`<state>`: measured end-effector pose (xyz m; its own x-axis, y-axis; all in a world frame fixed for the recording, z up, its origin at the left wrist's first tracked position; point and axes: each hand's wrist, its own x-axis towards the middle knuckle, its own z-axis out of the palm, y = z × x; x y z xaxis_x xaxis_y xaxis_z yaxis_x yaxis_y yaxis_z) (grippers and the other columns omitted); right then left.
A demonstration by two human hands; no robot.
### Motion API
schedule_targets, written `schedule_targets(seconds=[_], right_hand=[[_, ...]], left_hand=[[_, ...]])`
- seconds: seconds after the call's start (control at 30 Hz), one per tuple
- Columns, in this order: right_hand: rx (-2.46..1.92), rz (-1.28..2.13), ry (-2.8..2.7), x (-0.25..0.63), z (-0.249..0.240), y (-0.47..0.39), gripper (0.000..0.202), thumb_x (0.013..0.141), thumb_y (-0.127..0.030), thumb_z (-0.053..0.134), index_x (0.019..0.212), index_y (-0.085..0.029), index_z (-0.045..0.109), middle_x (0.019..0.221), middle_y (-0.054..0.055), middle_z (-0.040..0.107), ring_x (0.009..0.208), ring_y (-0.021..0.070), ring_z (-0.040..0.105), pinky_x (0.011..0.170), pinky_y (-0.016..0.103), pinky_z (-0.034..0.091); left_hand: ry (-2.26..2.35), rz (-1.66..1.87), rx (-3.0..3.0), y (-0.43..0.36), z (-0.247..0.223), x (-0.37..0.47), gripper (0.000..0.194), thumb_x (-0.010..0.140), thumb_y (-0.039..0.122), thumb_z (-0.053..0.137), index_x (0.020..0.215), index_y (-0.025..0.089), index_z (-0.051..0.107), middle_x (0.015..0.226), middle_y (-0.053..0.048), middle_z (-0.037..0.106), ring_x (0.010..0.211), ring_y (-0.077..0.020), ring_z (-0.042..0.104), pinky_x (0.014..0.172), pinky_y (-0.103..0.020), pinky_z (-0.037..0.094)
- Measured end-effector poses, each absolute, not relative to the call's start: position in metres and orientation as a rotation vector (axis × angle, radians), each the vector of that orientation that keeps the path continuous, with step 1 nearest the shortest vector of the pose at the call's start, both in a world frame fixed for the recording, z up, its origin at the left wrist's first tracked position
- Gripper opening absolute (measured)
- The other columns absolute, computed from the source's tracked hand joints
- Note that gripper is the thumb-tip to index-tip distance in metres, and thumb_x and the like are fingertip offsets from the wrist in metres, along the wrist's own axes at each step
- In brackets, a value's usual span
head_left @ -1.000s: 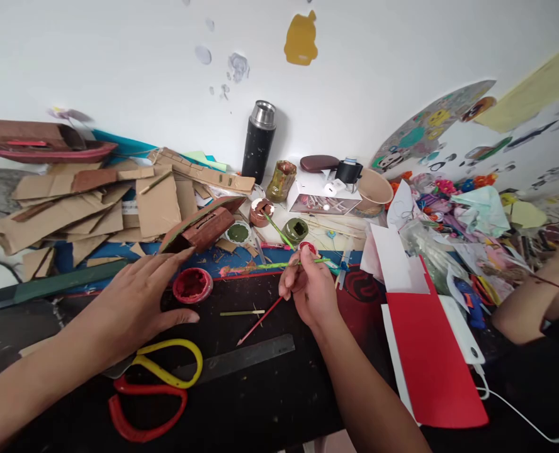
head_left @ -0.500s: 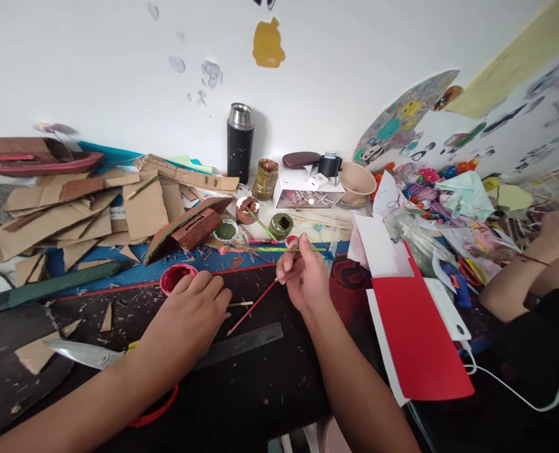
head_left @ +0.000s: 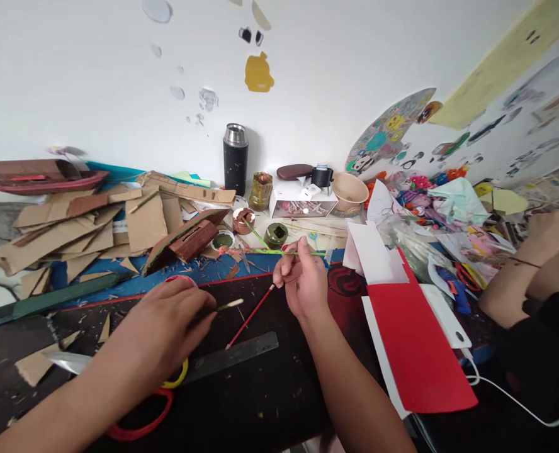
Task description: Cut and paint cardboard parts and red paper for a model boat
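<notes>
My left hand (head_left: 173, 314) is closed over the dark table, the pale-tipped stick (head_left: 231, 305) sticking out from its fingers. Behind its knuckles shows the rim of a red pot (head_left: 180, 278), mostly hidden. Palm up, my right hand (head_left: 303, 277) pinches a thin green stick (head_left: 260, 251) that lies level and has a pinkish left end. A red pencil-like stick (head_left: 251, 316) slants below, its upper end close to my right fingers. Scissors with red and yellow handles (head_left: 154, 418) are partly under my left forearm, beside a clear ruler (head_left: 242, 357).
Brown (head_left: 243, 220) and green (head_left: 276, 235) paint pots stand behind my hands, near a black flask (head_left: 235, 163). A cardboard boat model (head_left: 189, 239) leans by cut cardboard (head_left: 72, 220). Red card (head_left: 416, 346) lies right; another person's arm (head_left: 520, 283) is beyond.
My left hand has drawn left and towards me, and the pale-tipped stick has moved with it. My right hand keeps the green stick. The view has tilted up slightly.
</notes>
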<state>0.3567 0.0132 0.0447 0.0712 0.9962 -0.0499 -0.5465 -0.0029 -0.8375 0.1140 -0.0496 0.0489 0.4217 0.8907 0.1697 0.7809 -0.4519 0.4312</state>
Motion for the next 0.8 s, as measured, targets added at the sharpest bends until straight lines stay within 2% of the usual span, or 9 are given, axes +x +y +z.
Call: schedule_targets(seconds=[0.07,0.13,0.2,0.33,0.47,0.8], right_hand=[[-0.828,1.345,-0.709,0.355,0.050,0.016,0.053,0.084,-0.070,0.086,0.079,-0.020,0.067,0.049,-0.007,0.056,0.038,0.0130,0.057,0.036,0.022,0.042],[-0.826,1.300,-0.721,0.350,0.057,0.021,0.053,0.086,-0.070,0.084,0.080,-0.021,0.066,0.050,-0.007,0.056,0.039,0.0129,0.057,0.037,0.022,0.042],[-0.825,1.251,-0.739,0.342,0.065,0.026,0.052,0.090,-0.069,0.081,0.080,-0.021,0.065,0.051,-0.007,0.056,0.040,0.0130,0.059,0.039,0.023,0.043],[-0.792,1.169,-0.783,0.320,0.078,0.029,0.051,0.095,-0.069,0.075,0.081,-0.022,0.065,0.051,-0.006,0.057,0.041,0.0138,0.060,0.041,0.024,0.046],[-0.761,1.184,-0.888,0.306,0.080,0.022,0.053,0.097,-0.072,0.072,0.080,-0.023,0.064,0.048,-0.005,0.058,0.037,0.0151,0.060,0.037,0.024,0.044],[-0.766,1.184,-1.017,0.296,0.077,0.010,0.052,0.099,-0.069,0.071,0.079,-0.022,0.065,0.051,-0.002,0.065,0.039,0.0160,0.064,0.038,0.024,0.047]], left_hand=[[1.555,0.588,2.132,-0.040,0.055,0.094,0.031,0.099,0.052,0.060,0.091,0.027,0.077,0.092,-0.004,0.081,0.082,-0.0248,0.074,0.075,-0.035,0.055],[1.778,0.645,1.889,-0.028,0.065,0.079,0.033,0.093,0.058,0.063,0.089,0.028,0.076,0.084,-0.001,0.080,0.072,-0.0227,0.071,0.070,-0.033,0.052],[1.888,0.743,1.762,-0.018,0.078,0.070,0.037,0.088,0.063,0.066,0.093,0.028,0.076,0.086,0.000,0.081,0.074,-0.0227,0.071,0.070,-0.032,0.051],[1.902,0.936,1.696,-0.008,0.096,0.070,0.037,0.086,0.061,0.069,0.096,0.026,0.072,0.090,-0.001,0.080,0.081,-0.0225,0.072,0.074,-0.031,0.052],[1.883,1.033,1.635,-0.010,0.091,0.072,0.036,0.086,0.059,0.070,0.094,0.025,0.069,0.089,-0.003,0.079,0.082,-0.0229,0.072,0.074,-0.031,0.053],[1.892,1.030,1.667,-0.022,0.073,0.069,0.031,0.092,0.057,0.068,0.094,0.027,0.066,0.091,0.000,0.077,0.082,-0.0205,0.071,0.072,-0.029,0.051]])
